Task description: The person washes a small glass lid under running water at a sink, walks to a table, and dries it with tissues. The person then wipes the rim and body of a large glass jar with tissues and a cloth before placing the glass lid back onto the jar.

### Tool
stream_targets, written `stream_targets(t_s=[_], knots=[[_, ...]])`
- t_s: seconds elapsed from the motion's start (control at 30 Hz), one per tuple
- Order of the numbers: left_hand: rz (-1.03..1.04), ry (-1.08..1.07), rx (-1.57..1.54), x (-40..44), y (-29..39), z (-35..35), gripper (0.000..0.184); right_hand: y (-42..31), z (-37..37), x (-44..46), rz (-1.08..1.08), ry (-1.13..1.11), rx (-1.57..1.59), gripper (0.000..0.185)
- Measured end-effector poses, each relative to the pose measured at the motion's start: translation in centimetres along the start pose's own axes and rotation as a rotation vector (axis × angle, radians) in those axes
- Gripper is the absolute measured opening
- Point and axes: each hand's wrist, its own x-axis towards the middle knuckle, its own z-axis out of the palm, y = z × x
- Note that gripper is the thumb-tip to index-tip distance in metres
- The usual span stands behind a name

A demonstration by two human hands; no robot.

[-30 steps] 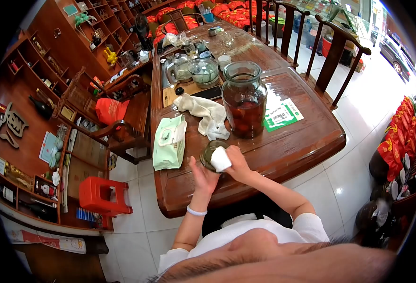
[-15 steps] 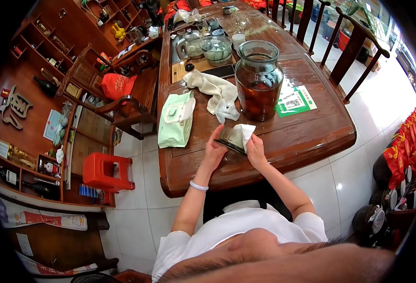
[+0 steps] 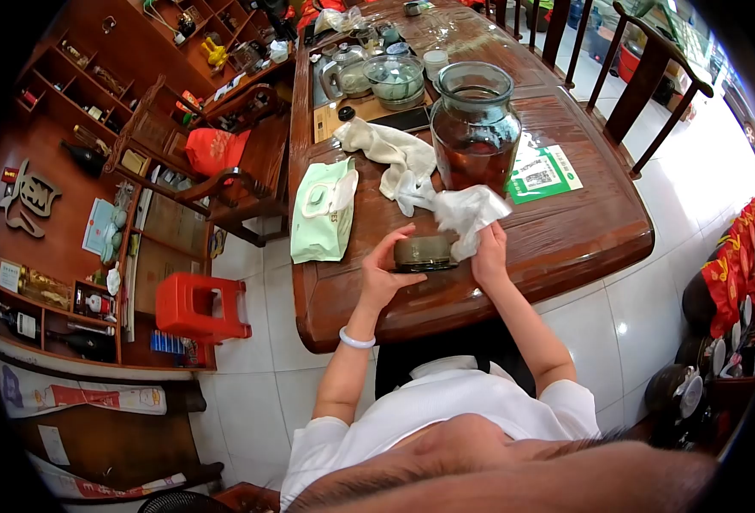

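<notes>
My left hand (image 3: 384, 272) grips a dark, round glass lid (image 3: 424, 254) by its left side, thumb below and fingers above. In my right hand (image 3: 490, 256) is a white wipe (image 3: 471, 215), bunched and hanging loosely just right of the lid. Behind the wipe stands a large open-mouthed glass jar (image 3: 477, 141) with dark red liquid inside. A green pack of wipes (image 3: 323, 212) lies to the left, and a cream cloth (image 3: 386, 147) is crumpled between pack and jar.
The wooden table (image 3: 566, 248) carries a glass pot (image 3: 395, 79), a kettle (image 3: 349, 73) and a green QR-code card (image 3: 544, 174). A red stool (image 3: 198, 308) stands on the floor at left. Wooden chairs (image 3: 651, 68) line the right side.
The lid has turned so its side faces me. My right hand has moved right, away from the lid, and the wipe has opened out and lifted towards the jar.
</notes>
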Motion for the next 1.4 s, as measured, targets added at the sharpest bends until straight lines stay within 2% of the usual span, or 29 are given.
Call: stream_targets(t_s=[0.07, 0.1, 0.13, 0.17, 0.2, 0.23, 0.33, 0.37, 0.43, 0.6, 0.63, 0.67, 0.7, 0.77, 0.83, 0.9, 0.93, 0.97, 1.03, 1.1, 1.17, 1.2, 1.23, 1.3, 1.33, 1.37, 1.4], knots=[[0.067, -0.004, 0.276, -0.3, -0.2, -0.5, 0.058, -0.9, -0.3, -0.9, -0.137, -0.266, -0.286, 0.021], [0.065, 0.0, 0.278, -0.5, -0.5, -0.6, 0.058, -1.8, 0.5, -1.6, -0.232, -0.415, -0.418, 0.02], [0.034, 0.049, 0.329, -0.8, -1.1, -0.8, 0.055, -1.5, 1.2, -1.1, -0.61, -0.58, -0.625, 0.024], [0.012, 0.098, 0.381, -0.7, -1.4, -0.7, 0.052, -2.3, 2.9, -2.4, -0.669, -0.563, -0.811, 0.027], [-0.094, 0.12, 0.229, -0.2, 1.2, 0.9, 0.044, -2.7, 3.8, -3.0, -0.789, -0.665, -1.021, 0.028], [-0.038, 0.07, 0.394, -0.3, 0.0, -0.1, 0.039, -2.8, 4.4, -3.4, -0.915, -0.763, -1.23, 0.029], [-0.062, 0.111, 0.192, -0.4, -0.2, 0.2, 0.042, -1.9, 4.2, -3.2, -0.915, -0.723, -1.232, 0.033], [-0.036, 0.114, 0.259, -0.5, -1.3, -0.5, 0.045, -1.8, 4.1, -3.1, -0.938, -0.733, -1.219, 0.033], [0.023, 0.182, 0.154, -0.6, -1.6, -0.2, 0.042, -1.5, 3.7, -2.8, -0.912, -0.641, -1.128, 0.032], [-0.013, 0.229, 0.121, -0.8, -1.3, 0.6, 0.056, -1.2, 2.5, -1.5, -0.944, -0.671, -1.021, 0.029], [-0.119, 0.274, 0.052, -1.1, -0.8, 0.8, 0.061, 0.2, 1.5, -0.8, -0.892, -0.653, -0.878, 0.026], [-0.141, 0.277, -0.082, -1.1, -1.0, 0.9, 0.06, 0.3, 1.5, -0.6, -0.839, -0.635, -0.737, 0.023], [-0.162, 0.278, -0.218, -1.2, -1.1, 1.2, 0.06, 0.4, 1.3, -0.8, -0.85, -0.636, -0.738, 0.023], [-0.211, 0.308, -0.313, -1.3, -1.1, 1.7, 0.057, 0.4, 1.3, -1.6, -0.696, -0.533, -0.624, 0.024], [-0.26, 0.335, -0.408, -1.1, -0.9, 2.1, 0.054, 1.9, 0.4, -1.5, -0.756, -0.491, -0.652, 0.025], [-0.357, 0.344, -0.471, -1.0, -0.4, 2.7, 0.043, 3.1, 0.4, -2.1, -0.272, -0.252, -0.292, 0.024], [-0.331, 0.342, -0.349, -1.0, -1.1, 2.8, 0.032, 3.4, 0.4, -2.0, -0.241, -0.158, -0.273, 0.023], [-0.332, 0.337, -0.35, -0.9, -1.5, 2.4, 0.032, 3.8, 0.1, -1.5, -0.246, -0.154, -0.274, 0.023], [-0.359, 0.244, -0.429, -0.9, -2.0, 1.5, 0.026, 4.9, -0.8, -0.2, -0.124, -0.084, -0.179, 0.023], [-0.391, 0.241, -0.52, -0.6, -1.4, 1.9, 0.027, 5.0, -0.8, 0.2, -0.109, -0.081, -0.169, 0.022], [-0.419, 0.242, -0.61, -0.5, -1.4, 2.0, 0.03, 5.4, -0.7, 0.6, -0.089, -0.11, -0.296, 0.023], [-0.436, 0.312, -0.654, -0.6, -2.0, 1.9, 0.032, 5.4, -0.7, 1.0, -0.072, -0.143, -0.316, 0.027], [-0.452, 0.384, -0.698, -0.6, -2.4, 1.8, 0.034, 5.5, -0.6, 1.3, -0.074, -0.145, -0.313, 0.027], [-0.442, 0.438, -0.745, -0.5, -3.0, 1.4, 0.033, 3.8, 0.9, 1.4, -0.464, -0.223, -0.455, 0.03], [-0.435, 0.493, -0.794, -0.5, -3.2, 1.2, 0.031, 1.0, 1.4, 0.8, -0.588, -0.35, -0.757, 0.044], [-0.432, 0.496, -0.793, -0.4, -3.3, 1.0, 0.031, -0.1, 1.8, 0.1, -0.587, -0.354, -0.756, 0.044], [-0.425, 0.522, -0.793, -0.4, -3.4, 0.9, 0.033, -0.8, 2.1, -0.6, -0.714, -0.548, -1.122, 0.05]])
